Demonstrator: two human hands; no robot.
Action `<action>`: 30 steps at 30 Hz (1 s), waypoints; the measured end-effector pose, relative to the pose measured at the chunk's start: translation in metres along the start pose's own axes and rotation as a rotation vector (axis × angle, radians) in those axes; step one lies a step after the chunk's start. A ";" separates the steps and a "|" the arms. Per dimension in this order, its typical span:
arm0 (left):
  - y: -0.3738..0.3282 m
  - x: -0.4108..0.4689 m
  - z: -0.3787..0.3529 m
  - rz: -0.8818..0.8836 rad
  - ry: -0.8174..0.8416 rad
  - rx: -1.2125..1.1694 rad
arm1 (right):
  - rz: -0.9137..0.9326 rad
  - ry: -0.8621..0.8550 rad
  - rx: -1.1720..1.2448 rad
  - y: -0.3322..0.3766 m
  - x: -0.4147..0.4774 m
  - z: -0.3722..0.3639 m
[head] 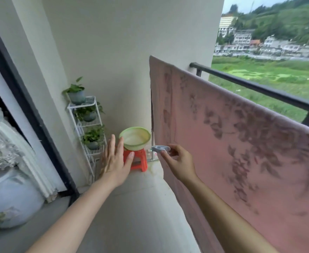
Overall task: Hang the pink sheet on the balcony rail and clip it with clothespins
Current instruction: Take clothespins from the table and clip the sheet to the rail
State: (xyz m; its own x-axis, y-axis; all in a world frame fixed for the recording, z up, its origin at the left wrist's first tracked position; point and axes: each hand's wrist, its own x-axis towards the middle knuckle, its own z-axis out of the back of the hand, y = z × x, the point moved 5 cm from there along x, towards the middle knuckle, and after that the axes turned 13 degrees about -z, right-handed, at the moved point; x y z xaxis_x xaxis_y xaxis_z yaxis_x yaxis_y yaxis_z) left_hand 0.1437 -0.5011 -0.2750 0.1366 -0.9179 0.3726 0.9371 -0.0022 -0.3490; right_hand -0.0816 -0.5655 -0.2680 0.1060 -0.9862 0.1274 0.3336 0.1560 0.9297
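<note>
Pale clothespin (160,148) pinched in right hand (179,161) grip; left hand (114,159) flat, fingers spread, empty.

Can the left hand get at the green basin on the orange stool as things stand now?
Probably yes. The left hand is open and empty, fingers spread, and nothing stands between it and the green basin on the orange stool. The basin lies farther along the balcony, so a step forward may be needed.
</note>
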 end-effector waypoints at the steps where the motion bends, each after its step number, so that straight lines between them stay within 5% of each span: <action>1: 0.020 0.025 -0.007 -0.003 -0.007 -0.008 | 0.002 -0.007 0.006 0.000 0.027 -0.018; 13: 0.188 0.325 -0.067 -0.003 0.108 -0.212 | -0.083 -0.169 -0.023 0.014 0.301 -0.141; 30: 0.273 0.727 -0.233 -0.046 0.272 -0.361 | -0.251 -0.206 0.053 -0.070 0.700 -0.243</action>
State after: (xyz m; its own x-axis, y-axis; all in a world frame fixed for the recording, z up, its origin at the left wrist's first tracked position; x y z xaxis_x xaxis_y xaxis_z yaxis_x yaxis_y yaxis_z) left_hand 0.4239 -1.2616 -0.2996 -0.0373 -0.9843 0.1727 0.7615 -0.1399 -0.6329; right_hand 0.1972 -1.2533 -0.3277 -0.1667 -0.9849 -0.0457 0.2759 -0.0911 0.9569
